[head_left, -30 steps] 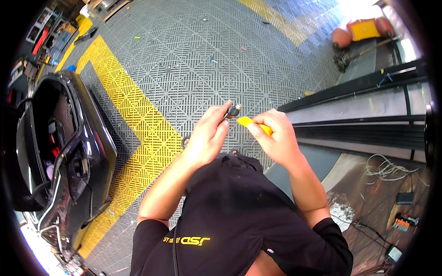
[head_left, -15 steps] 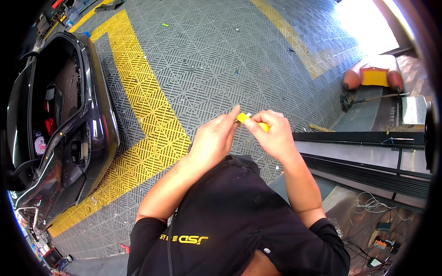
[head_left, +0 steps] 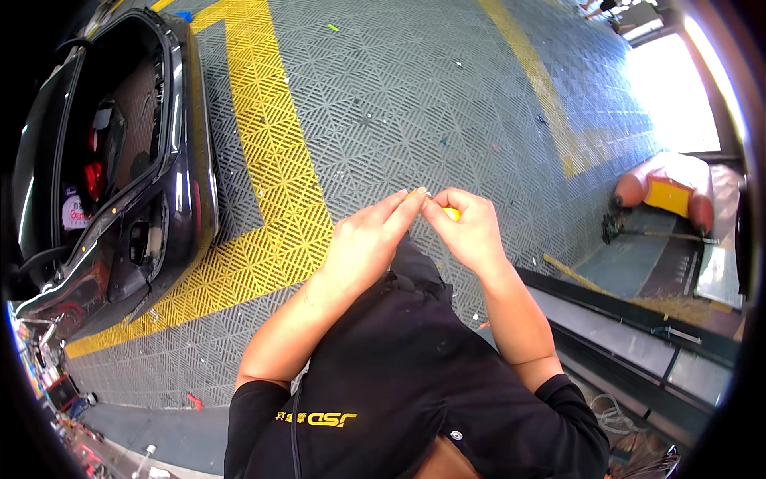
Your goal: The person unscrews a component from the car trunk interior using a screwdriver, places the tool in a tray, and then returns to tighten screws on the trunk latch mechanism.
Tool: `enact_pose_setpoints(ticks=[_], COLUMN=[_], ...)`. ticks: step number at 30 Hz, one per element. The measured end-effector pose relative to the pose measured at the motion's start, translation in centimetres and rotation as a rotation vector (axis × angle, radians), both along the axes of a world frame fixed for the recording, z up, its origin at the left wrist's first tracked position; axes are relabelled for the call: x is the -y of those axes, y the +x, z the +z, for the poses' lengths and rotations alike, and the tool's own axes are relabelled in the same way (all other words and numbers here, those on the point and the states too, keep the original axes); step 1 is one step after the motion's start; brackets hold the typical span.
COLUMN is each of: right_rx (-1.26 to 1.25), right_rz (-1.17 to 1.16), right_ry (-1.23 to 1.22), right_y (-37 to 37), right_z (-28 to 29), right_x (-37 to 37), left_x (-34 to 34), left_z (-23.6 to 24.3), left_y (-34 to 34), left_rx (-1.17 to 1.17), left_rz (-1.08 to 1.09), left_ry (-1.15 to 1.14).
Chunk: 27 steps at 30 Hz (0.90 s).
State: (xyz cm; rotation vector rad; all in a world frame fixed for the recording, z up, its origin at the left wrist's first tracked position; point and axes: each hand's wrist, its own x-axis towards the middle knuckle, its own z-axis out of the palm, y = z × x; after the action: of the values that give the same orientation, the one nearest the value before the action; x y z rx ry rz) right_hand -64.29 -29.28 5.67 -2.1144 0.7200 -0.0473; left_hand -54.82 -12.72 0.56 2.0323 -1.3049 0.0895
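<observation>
My left hand (head_left: 369, 239) and my right hand (head_left: 469, 227) meet in front of my chest, fingertips touching. A small yellow object (head_left: 452, 213) shows between the fingers of my right hand, which is closed around it. My left fingertips pinch at its near end; what they hold there is too small to make out. Both forearms come up from my black shirt at the lower edge.
A dark car (head_left: 120, 160) with its rear open stands at the left on grey grid floor tiles (head_left: 415, 96) with yellow stripes (head_left: 271, 176). A black rail or ramp (head_left: 638, 319) runs at the lower right. An orange-and-yellow object (head_left: 666, 195) lies at the right.
My hands have come closer together, and the yellow object is now mostly hidden in my right fingers. The view has swung, so the car sits higher and larger at the left.
</observation>
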Motion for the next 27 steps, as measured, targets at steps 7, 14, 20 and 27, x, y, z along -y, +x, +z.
enact_pose_setpoints(ticks=[7, 14, 20, 27], right_rx=[0.075, 0.087, 0.248, 0.176], right_rz=[0.123, 0.415, 0.523, 0.479], right_ry=[0.355, 0.29, 0.194, 0.278], right_y=[5.9, 11.5, 15.1, 19.5], right_z=[-2.4, -1.1, 0.7, 2.8], right_x=[7.9, 14.7, 17.2, 17.3], left_x=[6.0, 10.1, 13.1, 13.4], left_z=[0.2, 2.1, 3.4, 4.5], left_y=[3.9, 6.5, 8.9, 13.5], left_rx=[0.032, -0.117, -0.113, -0.076], left_rz=[0.219, 0.381, 0.479, 0.466], left_ry=[0.033, 0.193, 0.109, -0.04])
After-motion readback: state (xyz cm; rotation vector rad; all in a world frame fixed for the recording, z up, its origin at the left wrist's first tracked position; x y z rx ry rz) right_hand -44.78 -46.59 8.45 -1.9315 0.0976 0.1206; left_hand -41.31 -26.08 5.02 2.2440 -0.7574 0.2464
